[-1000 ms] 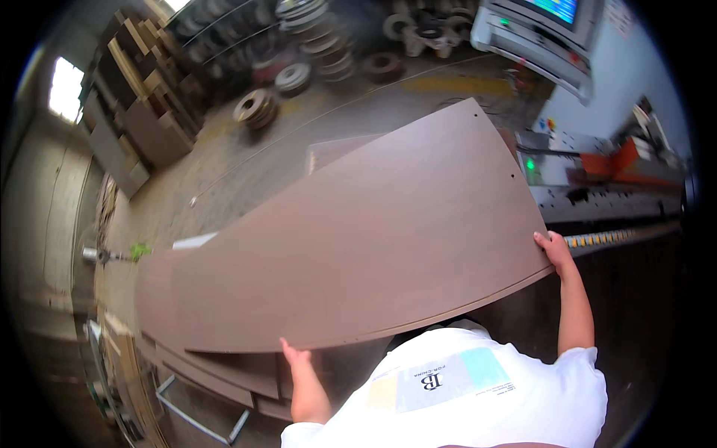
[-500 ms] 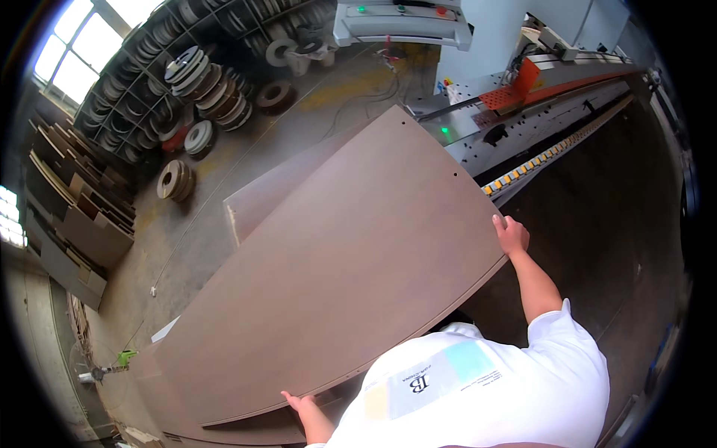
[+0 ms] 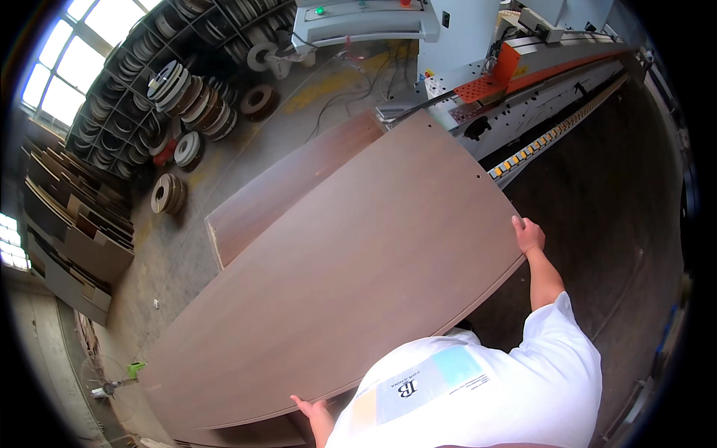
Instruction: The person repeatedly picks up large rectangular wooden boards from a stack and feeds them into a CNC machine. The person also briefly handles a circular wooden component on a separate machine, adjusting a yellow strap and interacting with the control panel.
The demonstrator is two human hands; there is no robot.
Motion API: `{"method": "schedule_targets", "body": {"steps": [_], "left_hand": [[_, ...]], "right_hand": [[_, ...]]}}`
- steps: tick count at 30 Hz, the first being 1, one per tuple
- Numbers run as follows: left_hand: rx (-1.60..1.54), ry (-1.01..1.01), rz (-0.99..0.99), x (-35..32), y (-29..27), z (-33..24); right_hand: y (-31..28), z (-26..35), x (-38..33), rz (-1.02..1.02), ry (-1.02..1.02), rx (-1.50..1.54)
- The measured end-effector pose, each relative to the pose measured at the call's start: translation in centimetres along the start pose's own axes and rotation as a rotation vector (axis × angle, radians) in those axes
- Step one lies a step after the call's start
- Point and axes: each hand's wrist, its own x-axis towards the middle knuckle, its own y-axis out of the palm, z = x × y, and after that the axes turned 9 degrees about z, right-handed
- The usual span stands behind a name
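Closest in, the left hand (image 3: 310, 410) sits at the near edge of the large brown laminated wooden panel (image 3: 351, 276), fingers curled on that edge, though the white shirt hides most of the grip. Out to the side, the right hand (image 3: 529, 234) clamps the panel's right edge near its corner, fingers wrapped over the top face, arm stretched nearly straight. The panel is carried flat in front of the body, between both hands, tilted a little. It looks stiff and heavy, a smooth face that could slip, so the opposite edges, hands spread wide, seem the sensible hold. Beyond it lies a second brown board (image 3: 287, 187), partly covered by the panel. Farther off runs the long grey and orange edge-banding machine (image 3: 523, 82), and at the far left, coils of edging tape (image 3: 179, 89) stacked on the concrete floor (image 3: 187, 246).
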Motion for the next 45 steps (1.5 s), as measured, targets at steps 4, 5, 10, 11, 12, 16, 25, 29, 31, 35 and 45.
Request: {"method": "schedule_targets", "body": {"steps": [4, 5, 10, 11, 12, 16, 25, 29, 31, 35, 45], "left_hand": [[0.138, 0.104, 0.147, -0.1, 1.8, 2.9], [0.145, 0.111, 0.168, -0.3, 3.0, 3.1], [0.342, 0.116, 0.083, -3.5, 14.4, 3.2], [0.396, 0.123, 0.067, -4.6, 17.2, 3.4], [0.393, 0.114, 0.058, -5.5, 19.9, 3.3], [0.376, 0.048, 0.109, -3.2, 19.8, 5.3], [0.732, -0.025, 0.171, -7.7, 29.5, 1.4], [0.704, -0.099, 0.070, -8.5, 32.0, -0.8], [0.701, -0.123, 0.007, -9.1, 32.6, -1.8], [0.598, 0.012, 0.163, -2.5, 26.0, 1.1], [0.949, 0.155, 0.163, 2.2, 24.1, 1.5]], "right_hand": [[-1.3, -2.9, 3.5, 0.014, 0.011, 0.018], [-1.6, -3.8, 4.5, 0.015, 0.018, 0.019], [-4.3, -7.3, 9.4, 0.038, 0.035, -0.008], [-4.9, -8.1, 10.7, 0.032, 0.037, -0.011], [-5.4, -8.8, 11.8, 0.027, 0.039, -0.010], [-7.5, -10.8, 15.1, 0.003, 0.030, 0.008], [-7.2, -11.7, 16.8, -0.183, 0.023, -0.045], [-2.5, -12.2, 13.8, -0.565, 0.217, 0.126], [-0.8, -11.3, 10.9, -0.533, 0.351, 0.414], [5.7, -8.4, 3.8, -0.136, 0.454, 0.734], [8.1, 2.2, -9.0, 0.430, 0.350, 1.416]]}}
